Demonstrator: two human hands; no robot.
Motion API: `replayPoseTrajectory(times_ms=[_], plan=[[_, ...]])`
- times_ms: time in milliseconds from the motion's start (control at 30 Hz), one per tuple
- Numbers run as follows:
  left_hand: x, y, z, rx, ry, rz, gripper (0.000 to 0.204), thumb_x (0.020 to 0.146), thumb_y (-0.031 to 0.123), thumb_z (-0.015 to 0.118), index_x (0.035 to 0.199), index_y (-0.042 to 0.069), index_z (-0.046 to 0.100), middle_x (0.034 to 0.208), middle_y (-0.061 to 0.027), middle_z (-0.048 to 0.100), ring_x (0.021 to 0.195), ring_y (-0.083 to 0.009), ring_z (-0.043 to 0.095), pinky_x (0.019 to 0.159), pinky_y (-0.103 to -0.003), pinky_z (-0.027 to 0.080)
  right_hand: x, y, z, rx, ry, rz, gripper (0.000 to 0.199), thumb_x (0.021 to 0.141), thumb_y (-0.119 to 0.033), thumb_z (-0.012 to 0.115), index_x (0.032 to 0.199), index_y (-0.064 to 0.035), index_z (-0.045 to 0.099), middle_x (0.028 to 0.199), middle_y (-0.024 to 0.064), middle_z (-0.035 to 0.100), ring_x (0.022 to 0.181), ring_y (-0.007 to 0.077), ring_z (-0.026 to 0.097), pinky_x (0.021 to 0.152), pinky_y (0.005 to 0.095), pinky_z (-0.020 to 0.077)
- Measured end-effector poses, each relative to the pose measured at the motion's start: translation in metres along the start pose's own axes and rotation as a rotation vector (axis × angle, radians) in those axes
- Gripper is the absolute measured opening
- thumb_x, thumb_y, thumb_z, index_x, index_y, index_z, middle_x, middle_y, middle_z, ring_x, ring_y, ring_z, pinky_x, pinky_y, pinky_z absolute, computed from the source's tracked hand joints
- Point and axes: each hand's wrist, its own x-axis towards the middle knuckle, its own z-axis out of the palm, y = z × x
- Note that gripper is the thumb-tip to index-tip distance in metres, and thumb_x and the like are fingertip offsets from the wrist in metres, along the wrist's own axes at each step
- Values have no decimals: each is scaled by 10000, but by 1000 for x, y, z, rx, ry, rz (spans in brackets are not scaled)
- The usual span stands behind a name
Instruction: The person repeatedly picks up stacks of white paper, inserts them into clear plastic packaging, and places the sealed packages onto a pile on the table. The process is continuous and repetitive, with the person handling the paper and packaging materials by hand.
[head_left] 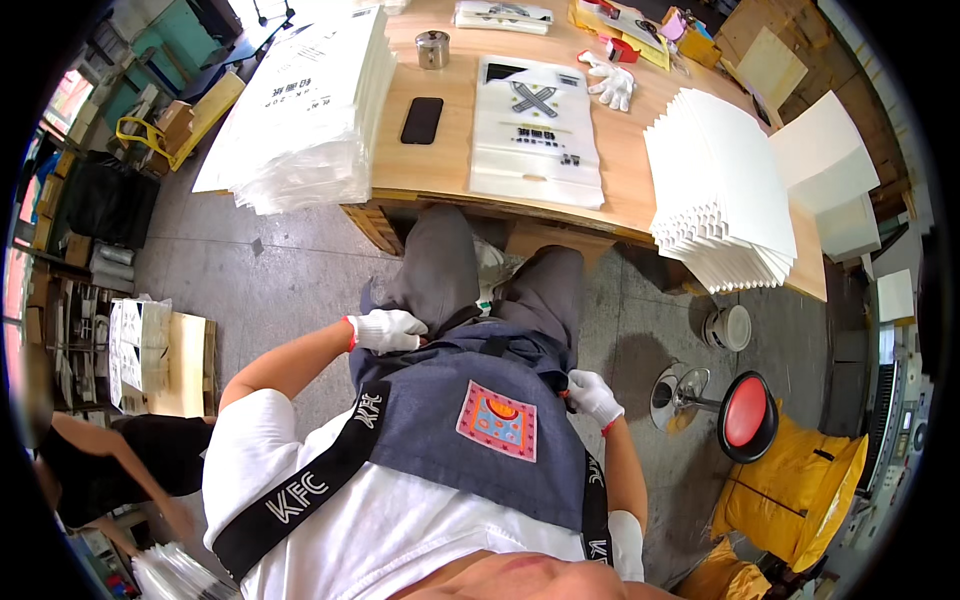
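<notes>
I sit at the table with a dark blue apron (420,440) over my lap and chest, a colourful square patch on its front. Both hands wear white knit gloves with red cuffs. My left hand (386,331) is closed at the apron's left edge, over my thigh. On the other side, my right hand (595,397) is closed at the apron's right edge, its fingertips partly hidden. The cloth bunches between the two hands. On the table ahead lie a printed white plastic bag (535,140), a black phone (422,120) and a loose white glove (610,80).
A tall stack of printed bags (310,100) stands at the table's left, fanned white sheets (720,190) at its right. A metal canister (432,50) is near the back. A red-seated stool (745,410) and yellow sack (795,490) are right. Another person (120,465) is left.
</notes>
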Motion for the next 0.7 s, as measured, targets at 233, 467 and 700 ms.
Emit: replayPoseTrajectory(times_ms=[233, 467, 700], plan=[[-12, -112, 15, -1097, -118, -144, 336, 980, 359, 563, 1043, 35, 625, 761, -46, 662, 603, -145, 632, 567, -305, 521, 90, 117, -8, 701, 514, 175, 463, 962, -485, 528, 959, -37, 645, 814, 74, 672, 732, 212, 653, 647, 363, 520], [62, -238, 89, -1701, 399, -431, 184, 932, 248, 530, 948, 105, 645, 741, -28, 606, 658, -231, 615, 601, -395, 507, 115, 145, 45, 445, 349, 560, 425, 958, -460, 529, 1008, -54, 645, 884, 89, 666, 805, 225, 644, 709, 369, 505], [110, -192, 143, -1250, 159, -773, 183, 904, 223, 554, 935, 71, 651, 762, -59, 638, 673, -244, 633, 610, -403, 514, 138, 115, 73, 614, 309, 731, 395, 954, -435, 531, 1056, -70, 645, 955, 103, 661, 877, 238, 635, 771, 375, 490]])
